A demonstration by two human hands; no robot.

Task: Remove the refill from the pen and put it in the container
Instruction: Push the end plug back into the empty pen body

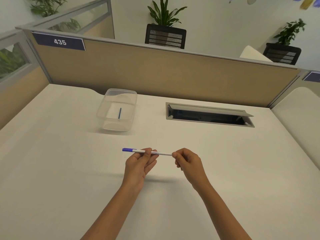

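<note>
item: pen (147, 152), white barrel w/ blue cap at its left end, red print mid-barrel. lies nearly level across centre of frame, held in the air above the desk (69, 170), shadow on the surface below.

left hand (140, 163): thumb + fingers closed round the barrel just right of the cap; cap sticks out past the fingers to the left; palm faces up.

right hand (187, 161): fingertips pinched shut on the pen's right end; the tip itself is hidden inside the pinch, can't tell what part is gripped.

bare barrel shows between the two hands; hands apart, not touching.

container (103, 111): clear plastic tub, no lid, upper left of centre on the desk, well apart from the hands. inside: one thin blue refill (119, 113) lying on the bottom, pointing roughly toward and away from the camera.

cable hatch (209, 115): grey, flap open, upper right of centre.

divider (155, 71): tan panel behind the desk, sign "435" (59, 42) upper left.
</note>
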